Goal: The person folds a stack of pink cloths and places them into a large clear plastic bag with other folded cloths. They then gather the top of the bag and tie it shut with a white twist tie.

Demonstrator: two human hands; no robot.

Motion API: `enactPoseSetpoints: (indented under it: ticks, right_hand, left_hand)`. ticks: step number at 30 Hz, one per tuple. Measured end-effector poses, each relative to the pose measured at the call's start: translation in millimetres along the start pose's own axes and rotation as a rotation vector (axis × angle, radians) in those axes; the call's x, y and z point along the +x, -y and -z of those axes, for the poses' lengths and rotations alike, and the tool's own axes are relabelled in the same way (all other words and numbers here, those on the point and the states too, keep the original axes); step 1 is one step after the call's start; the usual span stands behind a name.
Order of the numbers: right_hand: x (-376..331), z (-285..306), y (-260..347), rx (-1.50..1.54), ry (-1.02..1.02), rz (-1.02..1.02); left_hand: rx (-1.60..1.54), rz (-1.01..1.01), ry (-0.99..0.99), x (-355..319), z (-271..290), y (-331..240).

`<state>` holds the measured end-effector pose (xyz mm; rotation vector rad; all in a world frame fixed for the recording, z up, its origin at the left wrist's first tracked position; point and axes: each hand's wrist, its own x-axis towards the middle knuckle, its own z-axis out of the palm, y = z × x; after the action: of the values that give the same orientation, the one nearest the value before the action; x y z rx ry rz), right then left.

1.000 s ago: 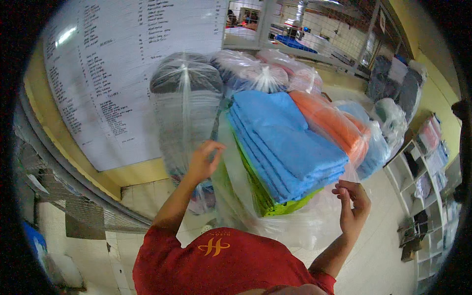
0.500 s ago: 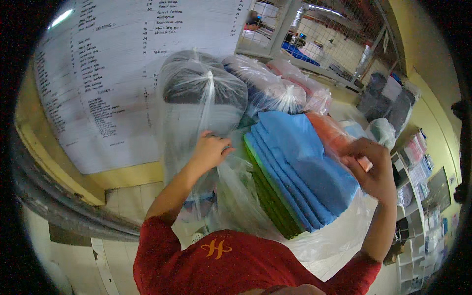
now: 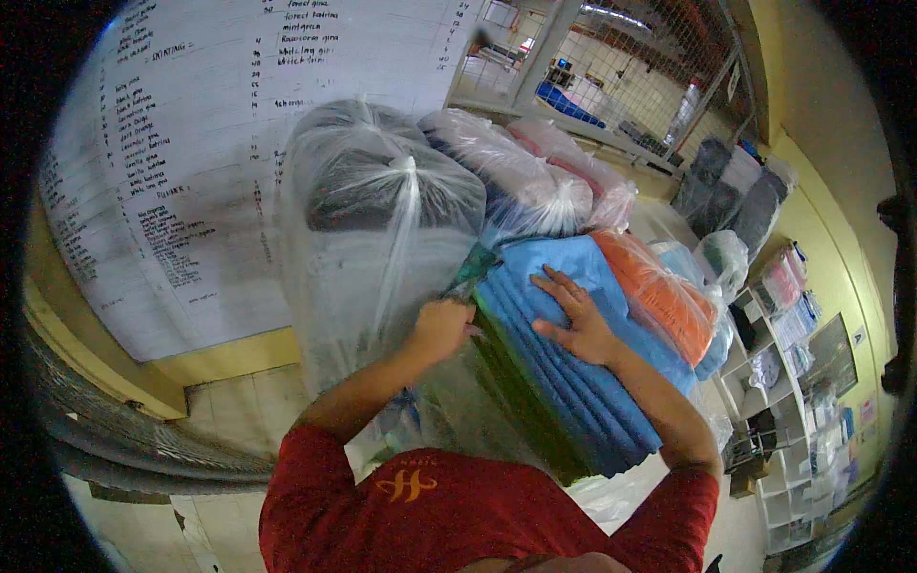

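Note:
A stack of folded blue cloth (image 3: 564, 358) stands in front of me, with folded green cloth (image 3: 530, 406) along its left side. My right hand (image 3: 581, 320) lies on top of the blue cloth, fingers spread. At the stack's left edge my left hand (image 3: 442, 331) is closed on a thin clear plastic bag (image 3: 449, 401), which covers part of the green cloth. Left of that hand stands a tall knotted plastic bag (image 3: 373, 267) with dark and pale goods in it.
Behind the stack lie a bag of pinkish and dark goods (image 3: 535, 186) and a bagged orange bundle (image 3: 659, 296). A handwritten chart (image 3: 191, 95) covers the left wall. White shelves (image 3: 788, 458) stand at right, below dark grey bundles (image 3: 735, 196).
My right hand has moved left from the stack's right side onto the blue cloth and opened flat. My left hand has come down and right to the stack's left edge, gripping the plastic.

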<state>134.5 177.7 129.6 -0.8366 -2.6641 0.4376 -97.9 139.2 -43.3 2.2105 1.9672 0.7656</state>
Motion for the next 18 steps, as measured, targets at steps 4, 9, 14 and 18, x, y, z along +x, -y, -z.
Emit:
enactPoseSetpoints:
  ticks: [4, 9, 14, 18]
  right_hand:
    - [-5.6, -6.1, -3.4, -0.021, 0.082, -0.013]
    - [-2.3, -4.0, -4.9, 0.001, 0.073, -0.007]
    - [-2.4, -3.4, -5.0, 0.027, 0.058, 0.008]
    - [-5.5, -4.5, -7.3, 0.003, 0.047, -0.001]
  left_hand:
    - [-0.151, -0.124, 0.064, 15.7, 41.8, 2.9]
    - [-0.213, -0.003, -0.02, 21.8, 49.4, 0.4]
    - [0.034, 0.142, -0.469, 21.9, 58.3, -5.7]
    - [0.222, 0.039, -0.686, 2.3, 120.4, -63.3]
